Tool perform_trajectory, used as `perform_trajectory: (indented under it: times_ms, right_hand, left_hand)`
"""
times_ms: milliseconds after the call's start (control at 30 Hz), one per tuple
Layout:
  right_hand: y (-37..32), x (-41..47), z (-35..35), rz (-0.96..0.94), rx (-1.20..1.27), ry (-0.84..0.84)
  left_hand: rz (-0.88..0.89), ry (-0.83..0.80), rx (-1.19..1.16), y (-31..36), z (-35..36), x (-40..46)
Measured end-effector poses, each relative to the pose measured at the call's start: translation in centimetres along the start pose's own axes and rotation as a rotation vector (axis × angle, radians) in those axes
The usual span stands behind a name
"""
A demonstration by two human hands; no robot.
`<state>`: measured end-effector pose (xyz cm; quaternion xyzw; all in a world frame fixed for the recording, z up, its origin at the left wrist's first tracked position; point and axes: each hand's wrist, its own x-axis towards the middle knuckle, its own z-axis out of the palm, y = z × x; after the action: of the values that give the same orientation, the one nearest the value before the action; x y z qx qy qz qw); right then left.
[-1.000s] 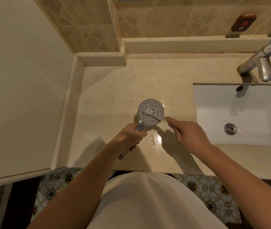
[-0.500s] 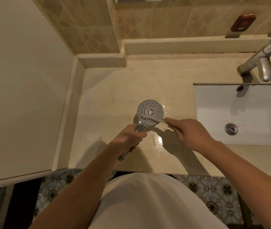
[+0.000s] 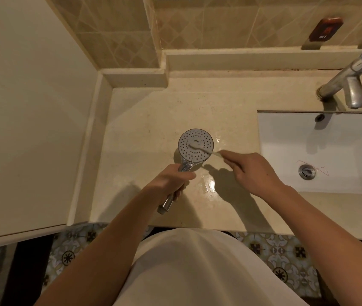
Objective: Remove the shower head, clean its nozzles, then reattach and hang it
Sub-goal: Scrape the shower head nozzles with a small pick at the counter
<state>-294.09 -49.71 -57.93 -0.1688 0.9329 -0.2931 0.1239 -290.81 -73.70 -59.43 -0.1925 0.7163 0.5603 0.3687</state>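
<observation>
A chrome shower head (image 3: 194, 149) with a round grey nozzle face is held face up above the beige counter (image 3: 153, 120). My left hand (image 3: 171, 181) grips its chrome handle, whose end sticks out below my fist. No hose is attached to it. My right hand (image 3: 253, 171) pinches a pale toothbrush (image 3: 206, 150) by its handle. The brush head lies on the nozzle face near its centre.
A white sink basin (image 3: 330, 146) with a drain is set into the counter on the right, with a chrome tap (image 3: 350, 82) behind it. A wet patch shines on the counter below the shower head. A cream wall panel stands at the left. Patterned floor tiles show below the counter edge.
The brush head has slid over the nozzle face, from the centre to the lower edge and back toward the centre. My left hand keeps the shower head nearly still.
</observation>
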Motion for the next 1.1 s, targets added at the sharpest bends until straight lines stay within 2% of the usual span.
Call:
perform_trajectory:
  times_ms: [67,233,400,533,700,767,900,1033,1100]
  right_hand:
    - [-0.5,-0.6,0.3,-0.041,-0.015,-0.052]
    - [0.3,-0.6,0.5,0.129,0.082,0.102]
    - [-0.7,-1.8,1.5,0.040,0.068,-0.016]
    - [0.2,-1.8,1.8,0.138,0.125,0.138]
    - [-0.6,-2.8,2.4,0.045,0.112,-0.003]
    - [-0.4,-2.6,2.3,0.073,0.116,0.057]
    - [-0.1,-1.5,1.9,0.160,0.175,0.198]
    - [-0.8,-1.6,2.1,0.102,0.179,0.091]
    - [-0.7,-1.3,1.8,0.102,0.137,0.097]
  left_hand:
    - [-0.008,-0.008,-0.012,0.0,-0.1,0.1]
    - [-0.036,-0.033,-0.071,0.0,-0.1,0.4]
    - [-0.055,-0.039,-0.121,-0.3,-0.4,0.7]
    - [-0.059,-0.050,-0.150,-0.1,-0.5,0.9]
    - [-0.057,-0.065,-0.187,0.1,-0.6,1.0]
    - [-0.056,-0.069,-0.192,0.1,-0.7,0.9]
    - [-0.039,-0.064,-0.154,0.5,-0.8,0.7]
    - [-0.016,-0.015,-0.058,0.7,-0.8,0.3]
    - [-0.015,0.031,0.001,0.7,-0.7,0.2]
